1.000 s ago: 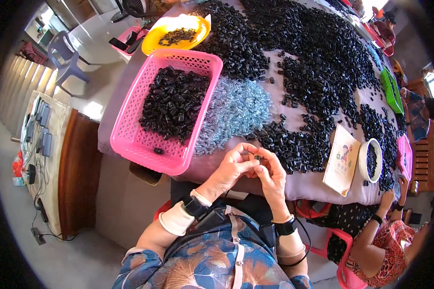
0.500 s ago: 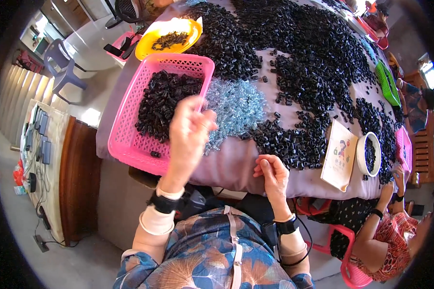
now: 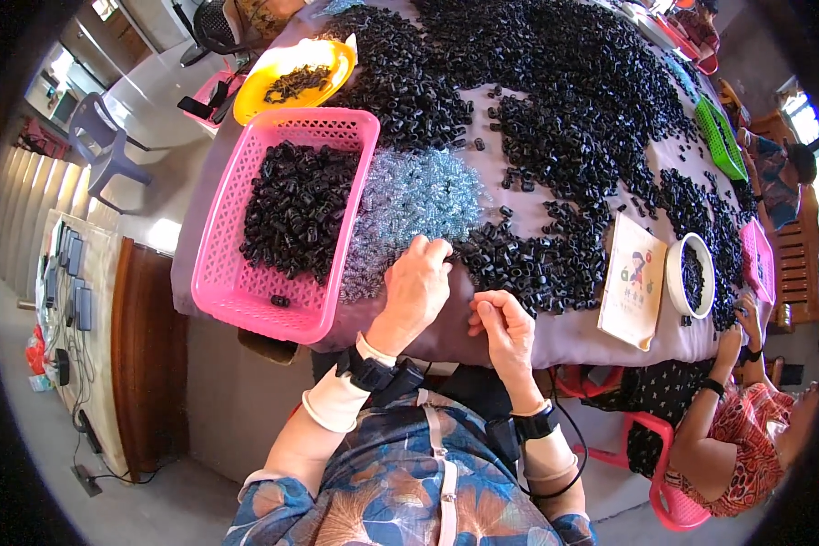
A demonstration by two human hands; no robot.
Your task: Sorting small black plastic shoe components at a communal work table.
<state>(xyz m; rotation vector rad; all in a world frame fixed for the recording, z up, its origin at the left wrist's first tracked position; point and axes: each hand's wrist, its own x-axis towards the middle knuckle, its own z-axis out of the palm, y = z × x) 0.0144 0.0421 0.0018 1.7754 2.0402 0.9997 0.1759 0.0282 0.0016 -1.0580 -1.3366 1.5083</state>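
Observation:
My left hand (image 3: 417, 284) is over the near edge of the table, its fingers bent together at the border between a heap of small clear bluish plastic pieces (image 3: 428, 196) and a spread of small black ring-like plastic pieces (image 3: 555, 268). Something dark shows by its fingertips, too small to name. Just to the right, my right hand (image 3: 505, 332) is held with thumb and fingers curled together; whatever they may hold is hidden. A pink plastic basket (image 3: 211, 273) stands left of the hands, with many black pieces (image 3: 302, 205) inside.
Beyond the basket sits a yellow dish (image 3: 337, 77) with dark bits. To the right lie a cardboard sheet (image 3: 630, 291), a white round bowl (image 3: 673, 289), a green basket (image 3: 721, 136) and a pink tray (image 3: 757, 259). Another person (image 3: 733, 428) works at the right.
My left hand has moved from over the pink basket rightward to beside my right hand, near the black pieces. The right hand has barely moved. The whole view has shifted slightly.

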